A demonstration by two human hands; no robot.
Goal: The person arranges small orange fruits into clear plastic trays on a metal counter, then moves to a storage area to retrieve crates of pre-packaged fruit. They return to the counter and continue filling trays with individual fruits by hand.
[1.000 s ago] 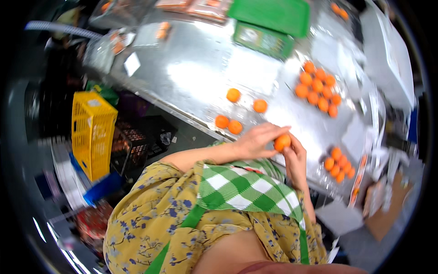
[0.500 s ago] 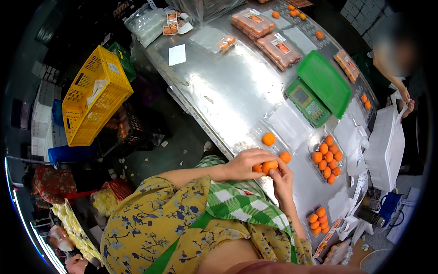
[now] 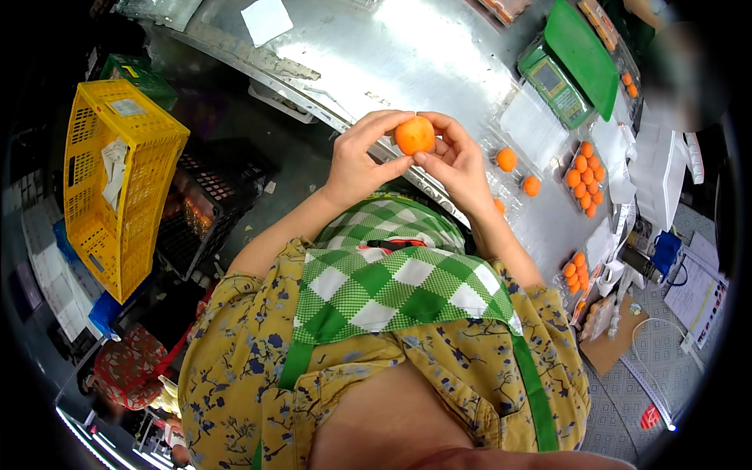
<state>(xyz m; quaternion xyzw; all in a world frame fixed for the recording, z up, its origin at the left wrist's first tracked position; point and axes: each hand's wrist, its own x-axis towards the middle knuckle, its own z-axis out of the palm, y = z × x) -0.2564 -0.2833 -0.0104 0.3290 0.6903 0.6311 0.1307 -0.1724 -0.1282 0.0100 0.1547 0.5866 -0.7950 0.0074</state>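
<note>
Both my hands hold one round orange fruit [image 3: 414, 135] in front of my chest, above the near edge of the steel table [image 3: 376, 55]. My left hand [image 3: 359, 157] grips it from the left and below. My right hand [image 3: 453, 160] pinches it from the right with the fingertips. Two loose orange fruits [image 3: 507, 159] lie on the table just right of my hands. Beyond them a clear tray [image 3: 586, 178] is filled with several more fruits.
A green scale [image 3: 558, 86] stands on the table at the upper right, with clear empty trays [image 3: 535, 125] beside it. A yellow crate [image 3: 110, 184] and a black crate [image 3: 205, 215] sit on the floor to my left. Another filled fruit tray [image 3: 577, 270] lies at the right.
My head has turned, so the view shifted. The fruit now sits raised between both hands, closer to the camera than before.
</note>
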